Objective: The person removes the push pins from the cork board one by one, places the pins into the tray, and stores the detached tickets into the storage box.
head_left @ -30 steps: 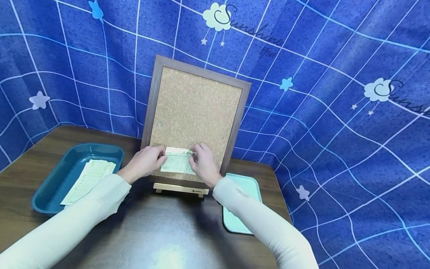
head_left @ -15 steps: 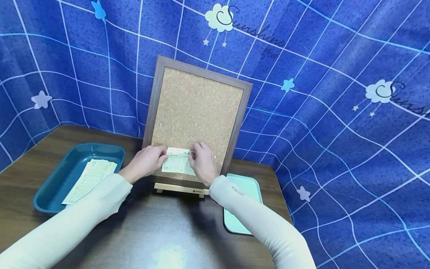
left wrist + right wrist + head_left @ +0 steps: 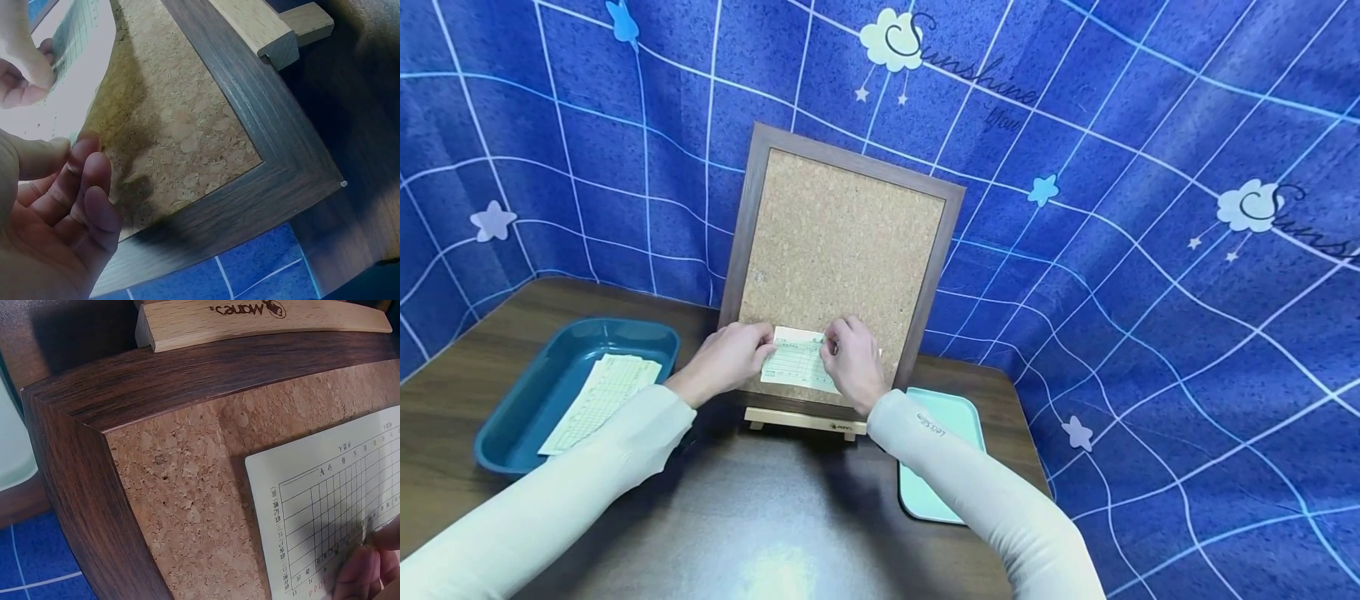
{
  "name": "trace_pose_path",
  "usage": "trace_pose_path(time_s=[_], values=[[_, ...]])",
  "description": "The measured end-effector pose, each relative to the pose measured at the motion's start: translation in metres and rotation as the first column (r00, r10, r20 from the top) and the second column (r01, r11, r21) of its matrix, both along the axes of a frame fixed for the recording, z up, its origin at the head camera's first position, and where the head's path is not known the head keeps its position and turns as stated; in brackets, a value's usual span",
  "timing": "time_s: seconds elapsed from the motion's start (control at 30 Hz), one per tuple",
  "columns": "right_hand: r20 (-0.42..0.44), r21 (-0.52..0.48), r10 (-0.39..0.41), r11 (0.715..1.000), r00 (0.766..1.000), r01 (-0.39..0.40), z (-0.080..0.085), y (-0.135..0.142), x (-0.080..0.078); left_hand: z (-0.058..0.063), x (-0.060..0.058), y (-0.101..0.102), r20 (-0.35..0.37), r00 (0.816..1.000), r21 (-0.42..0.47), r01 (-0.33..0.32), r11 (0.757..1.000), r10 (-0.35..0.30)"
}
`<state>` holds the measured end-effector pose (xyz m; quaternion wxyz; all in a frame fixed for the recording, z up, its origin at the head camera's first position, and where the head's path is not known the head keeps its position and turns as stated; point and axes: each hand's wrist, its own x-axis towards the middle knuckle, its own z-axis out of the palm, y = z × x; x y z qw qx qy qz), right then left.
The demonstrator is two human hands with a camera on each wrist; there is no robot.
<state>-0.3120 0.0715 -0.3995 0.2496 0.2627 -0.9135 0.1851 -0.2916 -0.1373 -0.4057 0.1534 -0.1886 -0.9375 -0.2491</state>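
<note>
A pale receipt slip (image 3: 793, 358) printed with a ruled table stands against the lower part of a framed corkboard (image 3: 842, 242). My left hand (image 3: 727, 358) pinches the slip's left edge between thumb and forefinger; in the left wrist view that edge bows away from the cork (image 3: 181, 119). At the slip's upper right, my right hand (image 3: 852, 358) has its thumb and fingers bunched against the printed face. Those fingertips (image 3: 359, 572) seem to pinch a small thing, mostly hidden now. The slip's right side is partly behind this hand.
A dark teal tray (image 3: 523, 400) on the left holds a pile of similar slips (image 3: 602, 400). On the right lies a pale mint tray (image 3: 928, 492). The board leans on a small wooden easel (image 3: 805, 421). Behind hangs a blue patterned curtain (image 3: 1075, 275).
Both hands stay at the slip with barely any movement. A yellow-green spot at the right fingertips, visible earlier, no longer shows. The whole view has shifted slightly.
</note>
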Motion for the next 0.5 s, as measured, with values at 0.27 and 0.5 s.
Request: trace_pose_path(time_s=[0.27,0.5], values=[[0.002,-0.018,0.020,1.000,1.000,-0.020,-0.0003,0.0014,-0.0017,0.0001,-0.0004,0.0008,0.033,0.999,-0.015,-0.014,1.000,0.015],[-0.039,-0.063,0.106,0.992,0.994,-0.108,-0.0035,0.0047,-0.0064,-0.0010,-0.0003,0.0013,0.036,0.999,-0.013,-0.027,1.000,0.027]])
